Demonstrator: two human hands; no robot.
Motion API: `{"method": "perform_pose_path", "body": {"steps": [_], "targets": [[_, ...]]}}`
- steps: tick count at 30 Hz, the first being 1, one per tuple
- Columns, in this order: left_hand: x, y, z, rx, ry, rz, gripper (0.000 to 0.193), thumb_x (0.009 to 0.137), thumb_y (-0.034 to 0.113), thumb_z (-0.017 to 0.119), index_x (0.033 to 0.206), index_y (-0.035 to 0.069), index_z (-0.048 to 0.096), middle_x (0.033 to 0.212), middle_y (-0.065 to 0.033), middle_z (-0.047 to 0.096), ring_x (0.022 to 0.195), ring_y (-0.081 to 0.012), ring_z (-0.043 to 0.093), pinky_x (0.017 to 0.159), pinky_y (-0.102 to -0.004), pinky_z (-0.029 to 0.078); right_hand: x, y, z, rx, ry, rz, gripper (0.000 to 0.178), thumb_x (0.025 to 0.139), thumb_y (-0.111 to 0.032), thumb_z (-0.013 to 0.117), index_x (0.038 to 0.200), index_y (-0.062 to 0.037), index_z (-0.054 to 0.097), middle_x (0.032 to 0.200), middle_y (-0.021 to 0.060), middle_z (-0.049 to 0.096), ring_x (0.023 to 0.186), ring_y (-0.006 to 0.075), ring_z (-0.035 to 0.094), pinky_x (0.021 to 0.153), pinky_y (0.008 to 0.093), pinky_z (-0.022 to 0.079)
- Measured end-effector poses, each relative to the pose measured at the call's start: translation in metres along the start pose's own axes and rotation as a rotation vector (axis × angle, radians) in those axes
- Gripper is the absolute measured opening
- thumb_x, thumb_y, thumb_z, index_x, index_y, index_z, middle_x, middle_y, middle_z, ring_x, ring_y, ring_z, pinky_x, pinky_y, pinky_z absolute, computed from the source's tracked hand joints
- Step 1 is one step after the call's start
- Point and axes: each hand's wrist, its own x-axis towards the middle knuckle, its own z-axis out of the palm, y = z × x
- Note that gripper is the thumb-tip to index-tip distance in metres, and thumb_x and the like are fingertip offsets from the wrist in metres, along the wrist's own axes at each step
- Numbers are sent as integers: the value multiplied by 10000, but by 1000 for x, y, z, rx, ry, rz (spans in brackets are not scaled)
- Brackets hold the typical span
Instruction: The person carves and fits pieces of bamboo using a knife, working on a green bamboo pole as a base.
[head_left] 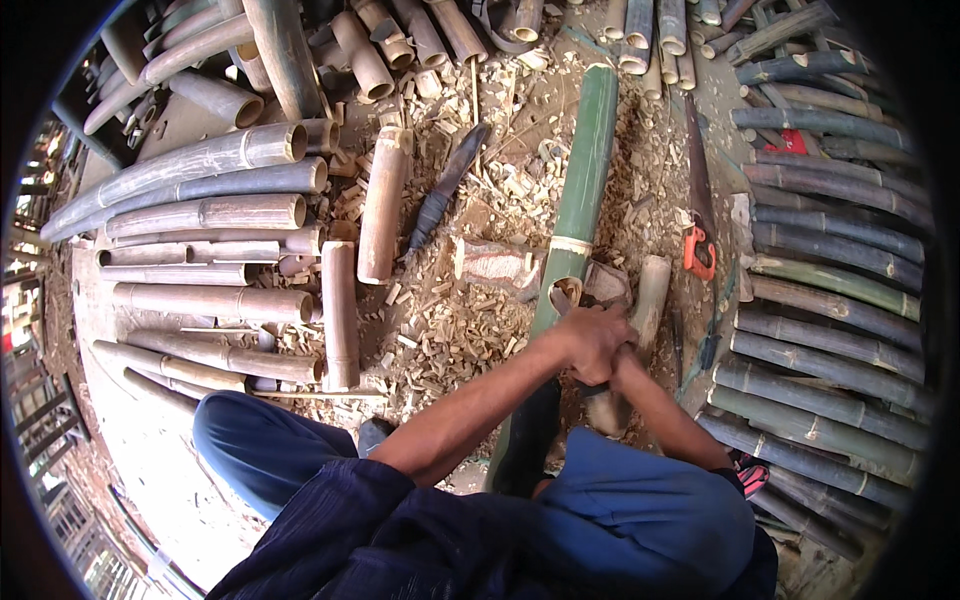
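A long green bamboo pole (583,165) lies lengthwise before me, with a notch cut in its wall just below a pale node ring. My left hand (588,347) is closed at the pole's right side, beside the notch. Pressed against it, my right hand (624,338) is closed too. Both seem to grip one bladed tool (558,299), whose narrow blade shows at the notch; its handle is mostly hidden by my fingers. Under the pole lies a short cut log (495,265). A pale bamboo piece (653,290) stands out just right of my hands.
Wood chips (440,335) cover the ground. A knife with a dark wrapped handle (432,210) and short bamboo pieces (384,205) lie left of the pole. An orange-handled saw (699,252) lies right. Stacked bamboo lengths (215,215) line the left, dark poles (835,290) the right.
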Motion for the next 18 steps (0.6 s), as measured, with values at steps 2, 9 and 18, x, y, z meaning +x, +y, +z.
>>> {"method": "perform_pose_path", "body": {"steps": [2,9,18], "targets": [[-9,14,20,-83,388,-40,663,580,48,732,1236,119,672,1274,-198,572,1196,-397,602,994,-442,508,-6,-7,-22,-9,-39,37,356,979,-236,626,1278,-49,579,1277,120,629,1205,263,596,1047,396,478],[-35,-7,4,134,315,191,677,613,23,700,1287,62,646,1473,-269,435,1363,-455,444,1082,-523,444,9,29,53,319,87,-367,330,1006,-251,599,1263,-46,573,1268,110,627,1194,252,600,1043,390,478],[-163,17,22,151,208,-683,485,803,142,703,1187,-40,468,1091,-311,656,991,-453,694,808,-529,568,-25,1,71,1248,-227,-28,270,1089,-309,482,1117,-70,604,1039,90,680,966,228,683,836,419,592]]}}
